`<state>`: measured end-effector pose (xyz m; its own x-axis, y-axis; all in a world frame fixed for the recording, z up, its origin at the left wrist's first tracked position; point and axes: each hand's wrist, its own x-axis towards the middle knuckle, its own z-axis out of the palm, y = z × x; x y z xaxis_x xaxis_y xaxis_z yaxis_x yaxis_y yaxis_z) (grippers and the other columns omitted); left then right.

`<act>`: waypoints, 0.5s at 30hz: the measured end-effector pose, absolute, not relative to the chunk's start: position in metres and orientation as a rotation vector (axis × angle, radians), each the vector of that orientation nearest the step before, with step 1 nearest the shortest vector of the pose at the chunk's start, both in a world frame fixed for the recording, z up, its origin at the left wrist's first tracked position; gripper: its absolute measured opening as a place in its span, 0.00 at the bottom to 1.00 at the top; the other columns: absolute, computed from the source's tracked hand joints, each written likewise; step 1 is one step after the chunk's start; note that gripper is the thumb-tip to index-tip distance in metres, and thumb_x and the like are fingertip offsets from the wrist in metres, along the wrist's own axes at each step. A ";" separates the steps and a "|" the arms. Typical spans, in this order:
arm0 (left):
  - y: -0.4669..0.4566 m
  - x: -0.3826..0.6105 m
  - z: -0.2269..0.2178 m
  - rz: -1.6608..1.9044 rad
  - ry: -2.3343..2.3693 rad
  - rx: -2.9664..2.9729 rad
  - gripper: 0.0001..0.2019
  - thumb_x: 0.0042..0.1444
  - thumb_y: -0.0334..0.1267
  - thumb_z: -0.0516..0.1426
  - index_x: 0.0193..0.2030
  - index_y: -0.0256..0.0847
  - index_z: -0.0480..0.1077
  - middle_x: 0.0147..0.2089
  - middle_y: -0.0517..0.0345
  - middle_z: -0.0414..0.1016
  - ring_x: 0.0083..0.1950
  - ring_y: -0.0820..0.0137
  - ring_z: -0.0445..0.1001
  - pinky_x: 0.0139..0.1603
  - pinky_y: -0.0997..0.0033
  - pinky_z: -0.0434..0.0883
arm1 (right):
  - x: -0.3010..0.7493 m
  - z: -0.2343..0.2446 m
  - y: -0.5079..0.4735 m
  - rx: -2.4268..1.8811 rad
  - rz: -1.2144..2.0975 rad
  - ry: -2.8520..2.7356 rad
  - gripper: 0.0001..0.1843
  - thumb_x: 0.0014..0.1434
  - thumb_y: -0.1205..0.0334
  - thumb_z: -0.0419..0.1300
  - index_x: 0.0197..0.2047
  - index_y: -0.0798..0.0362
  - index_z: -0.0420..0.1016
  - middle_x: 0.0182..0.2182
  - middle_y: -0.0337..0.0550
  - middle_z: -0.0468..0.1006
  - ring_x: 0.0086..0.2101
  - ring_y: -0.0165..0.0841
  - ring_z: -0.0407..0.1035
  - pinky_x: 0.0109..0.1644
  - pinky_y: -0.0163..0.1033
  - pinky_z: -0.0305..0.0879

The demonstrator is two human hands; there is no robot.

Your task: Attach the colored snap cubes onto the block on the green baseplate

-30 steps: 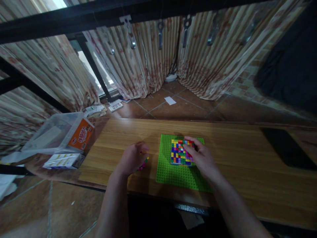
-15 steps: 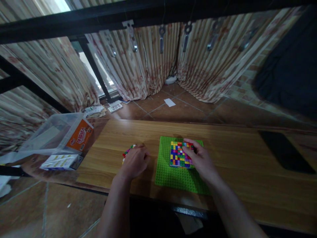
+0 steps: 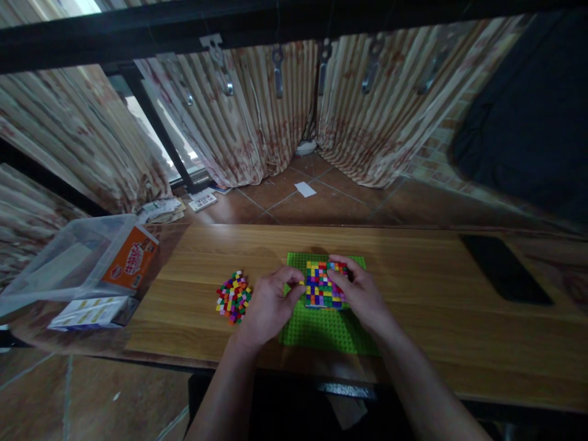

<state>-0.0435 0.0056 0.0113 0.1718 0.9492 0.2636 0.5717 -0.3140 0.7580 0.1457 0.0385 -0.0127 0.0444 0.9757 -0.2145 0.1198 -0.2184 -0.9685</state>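
1 yellow brick (image 3: 302,283) is pinched in a narrow grip by the left hand (image 3: 269,304), just beside the left edge of the block (image 3: 318,288); whether they touch cannot be told. The block is set on the green plate (image 3: 301,334), and its right side is held by the right hand (image 3: 365,297), apparently for steadiness. The pile (image 3: 234,298) is placed on the desk (image 3: 427,300), presumably for the left hand's easy reach.
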 end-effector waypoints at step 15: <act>0.010 -0.024 0.007 1.074 1.327 2.069 0.06 0.62 0.28 0.55 0.36 0.40 0.71 0.36 0.58 0.75 0.38 0.73 0.74 0.40 0.75 0.69 | 0.146 -0.019 0.040 -1.468 1.240 -1.214 0.29 0.49 0.48 0.62 0.53 0.51 0.74 0.37 0.43 0.80 0.37 0.39 0.73 0.39 0.43 0.70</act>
